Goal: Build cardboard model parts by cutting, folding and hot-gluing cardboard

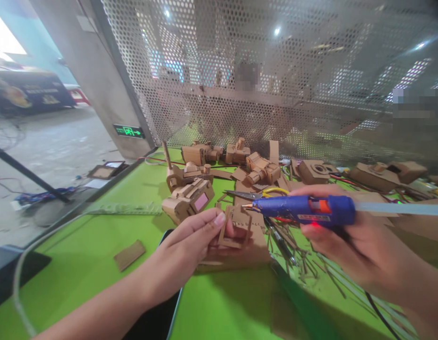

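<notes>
My left hand (190, 241) pinches a small open cardboard frame (236, 243) between thumb and fingers, above the middle of the table. In my right hand (360, 255) is a blue hot glue gun (296, 210), its nozzle pointing left at the frame's upper edge. Whether the tip touches the cardboard I cannot tell. A glue stick (399, 208) sticks out of the gun's back, and a red light glows on its underside. Behind and below the frame is a larger cardboard piece (240, 257) with handwriting, partly hidden by my left hand.
Scissors (275, 191) with yellow handles lie behind the glue gun. Several cardboard camera models (188, 198) stand along the back of the green table (80, 264), before a perforated metal screen (219, 104). Cardboard scraps (130, 255), a dark pen-like tool (282, 243) and cables lie around.
</notes>
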A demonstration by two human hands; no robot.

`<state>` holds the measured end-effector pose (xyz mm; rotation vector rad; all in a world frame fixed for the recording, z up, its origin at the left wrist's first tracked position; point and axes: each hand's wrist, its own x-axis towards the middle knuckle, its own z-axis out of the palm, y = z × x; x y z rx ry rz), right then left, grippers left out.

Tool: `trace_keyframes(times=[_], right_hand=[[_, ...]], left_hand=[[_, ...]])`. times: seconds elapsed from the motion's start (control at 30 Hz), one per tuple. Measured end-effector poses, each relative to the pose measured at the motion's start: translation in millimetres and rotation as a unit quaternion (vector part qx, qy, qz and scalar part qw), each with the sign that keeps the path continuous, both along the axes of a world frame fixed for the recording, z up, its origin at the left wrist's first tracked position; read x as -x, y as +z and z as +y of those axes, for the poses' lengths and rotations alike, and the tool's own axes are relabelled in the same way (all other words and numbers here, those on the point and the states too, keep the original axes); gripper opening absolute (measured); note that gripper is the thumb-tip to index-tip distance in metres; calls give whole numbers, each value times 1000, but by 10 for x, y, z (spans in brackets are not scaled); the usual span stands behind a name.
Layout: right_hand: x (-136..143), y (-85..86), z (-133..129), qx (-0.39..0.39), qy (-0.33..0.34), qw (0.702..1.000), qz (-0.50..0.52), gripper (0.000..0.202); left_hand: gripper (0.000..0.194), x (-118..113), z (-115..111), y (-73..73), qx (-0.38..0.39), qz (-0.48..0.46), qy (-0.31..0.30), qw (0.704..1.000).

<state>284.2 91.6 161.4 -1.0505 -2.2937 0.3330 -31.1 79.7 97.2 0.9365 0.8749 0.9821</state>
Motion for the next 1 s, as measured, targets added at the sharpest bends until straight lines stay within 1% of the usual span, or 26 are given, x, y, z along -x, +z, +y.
trace_keyframes(times=[0.13,0.2,0.27,0.4,0.57,0.63,0.7,0.77,0.87,1.0], right_hand=[[-5,-5,4,5,4,1000,-14,42],[-5,-15,8,7,8,1000,-14,41],[-4,-22,13,13,6,1000,-10,41],[-8,-11,15,23,2,1000,2,45],[18,19,-10,18,8,1000,1,39],[27,17,-15,16,12,1000,7,41],[19,8,-11,19,7,1000,8,45],[-3,-2,-4,13,-2,1000,1,47],[-34,-4,7,7,-1,1000,-1,46],[-27,15,18,23,11,1000,3,46]], left_hand=[[33,18,-11,-14,-9,14,3,1000],[34,16,-16,0,-8,18,12,1000],[35,8,-17,18,-7,10,7,1000],[29,-9,-11,34,-9,-25,-19,999],[26,-15,-3,36,12,-44,-20,999],[27,-17,1,47,13,-41,-22,999],[28,-16,4,53,-2,-22,-24,999],[30,-9,7,44,-22,4,-20,1000],[32,7,9,5,-31,22,-5,999],[32,36,9,-49,-31,7,5,999]])
